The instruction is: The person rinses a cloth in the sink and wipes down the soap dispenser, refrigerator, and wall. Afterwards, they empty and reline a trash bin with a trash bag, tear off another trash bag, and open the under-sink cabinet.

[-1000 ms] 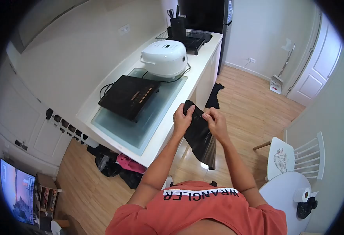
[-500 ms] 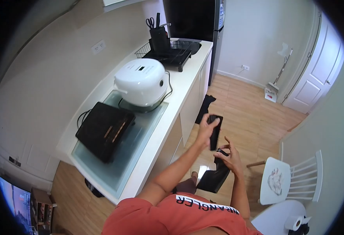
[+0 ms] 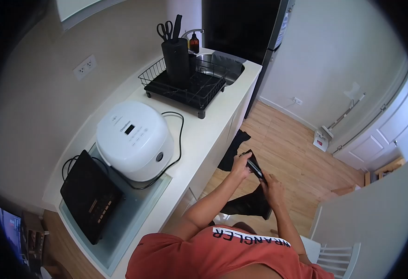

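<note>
My left hand (image 3: 242, 166) is closed around a slim black rectangular object (image 3: 254, 165), like a wallet or phone case, held over the floor by the counter. A pale or shiny edge shows along its side. My right hand (image 3: 273, 189) has its fingers at the lower end of this object. Below the right hand hangs a floppy black piece (image 3: 248, 203), like a leather or cloth pouch; its top is hidden by the hand, and its exact kind cannot be made out.
Along the left runs a counter (image 3: 213, 135) with a white rice cooker (image 3: 134, 139), a black induction cooker (image 3: 90, 197) and a dish rack (image 3: 199, 95) holding a knife block (image 3: 176, 63). Black cloth (image 3: 234, 151) lies on the floor. A white chair (image 3: 338, 255) stands at lower right.
The view has shifted toward the counter. My two hands have come together, the right now meeting the slim black object in the left. The black piece still hangs below the right hand.
</note>
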The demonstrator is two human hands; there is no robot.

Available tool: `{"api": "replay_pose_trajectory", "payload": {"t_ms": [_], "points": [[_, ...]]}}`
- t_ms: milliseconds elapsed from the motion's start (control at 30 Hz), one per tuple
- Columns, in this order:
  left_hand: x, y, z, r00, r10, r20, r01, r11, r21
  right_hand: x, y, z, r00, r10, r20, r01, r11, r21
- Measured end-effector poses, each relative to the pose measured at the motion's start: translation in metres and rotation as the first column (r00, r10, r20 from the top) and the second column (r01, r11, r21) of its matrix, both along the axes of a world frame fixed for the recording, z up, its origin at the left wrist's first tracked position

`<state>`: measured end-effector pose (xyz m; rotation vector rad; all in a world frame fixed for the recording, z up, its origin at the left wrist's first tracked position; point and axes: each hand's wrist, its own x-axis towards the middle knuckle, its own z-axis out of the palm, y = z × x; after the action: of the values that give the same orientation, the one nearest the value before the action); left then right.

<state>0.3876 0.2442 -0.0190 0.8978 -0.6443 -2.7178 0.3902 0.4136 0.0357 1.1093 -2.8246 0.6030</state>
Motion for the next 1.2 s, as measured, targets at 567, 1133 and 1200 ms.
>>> {"api": "replay_pose_trajectory", "payload": {"t_ms": [567, 1133, 1200], "points": [[-0.193, -0.084, -0.108, 0.4, 0.911, 0.1, 0.586, -0.17, -0.792, -0.452, -0.069, -0.11, -0.05, 0.285, 0.957, 0.141, 0.951, -0.276], [-0.216, -0.055, -0.135, 0.268, 0.904, -0.334, 0.779, -0.407, -0.477, -0.628, -0.083, -0.273, -0.069, 0.696, 0.715, 0.037, 0.718, -0.696], [-0.219, -0.044, -0.146, 0.269, 0.876, -0.401, 0.775, -0.444, -0.45, -0.635, -0.09, -0.294, -0.075, 0.718, 0.692, -0.023, 0.693, -0.721]]}}
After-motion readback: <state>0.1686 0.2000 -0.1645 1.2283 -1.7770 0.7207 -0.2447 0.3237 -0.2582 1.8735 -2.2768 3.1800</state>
